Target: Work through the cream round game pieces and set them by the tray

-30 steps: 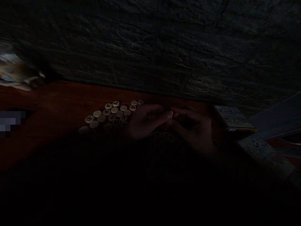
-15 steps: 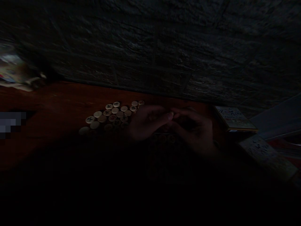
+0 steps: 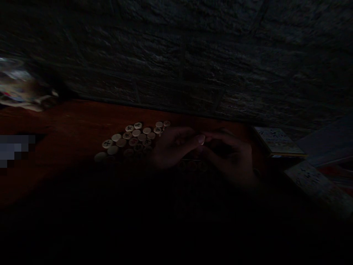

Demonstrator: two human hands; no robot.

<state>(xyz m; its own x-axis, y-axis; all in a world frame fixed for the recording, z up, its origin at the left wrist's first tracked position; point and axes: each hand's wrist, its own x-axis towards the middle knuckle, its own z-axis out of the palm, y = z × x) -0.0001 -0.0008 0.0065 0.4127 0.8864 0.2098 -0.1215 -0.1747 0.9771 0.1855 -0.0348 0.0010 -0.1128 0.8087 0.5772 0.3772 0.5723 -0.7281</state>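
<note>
In the dark middle of the view, my left hand (image 3: 173, 147) and my right hand (image 3: 234, 156) meet with bent fingers and thumbs. Between their fingertips a small pale edge shows, seemingly a Chinese chess piece (image 3: 203, 140) that is mostly covered. Left of my hands, several round wooden Chinese chess pieces (image 3: 136, 133) lie on the reddish-brown table (image 3: 82, 117), some with characters facing up, others blank side up. A few more pieces (image 3: 193, 166) sit dimly below my hands, in deep shadow.
A dark stone-block wall (image 3: 165, 66) rises behind the table. On the right lie a flat box with writing (image 3: 278, 140) and a similar printed panel (image 3: 306, 176). At the left edge stands a shiny transparent container (image 3: 19, 82), its contents unclear.
The view has shifted slightly, so everything sits a little lower and further right. My hands stay together at the same spot, fingertips barely changed.
</note>
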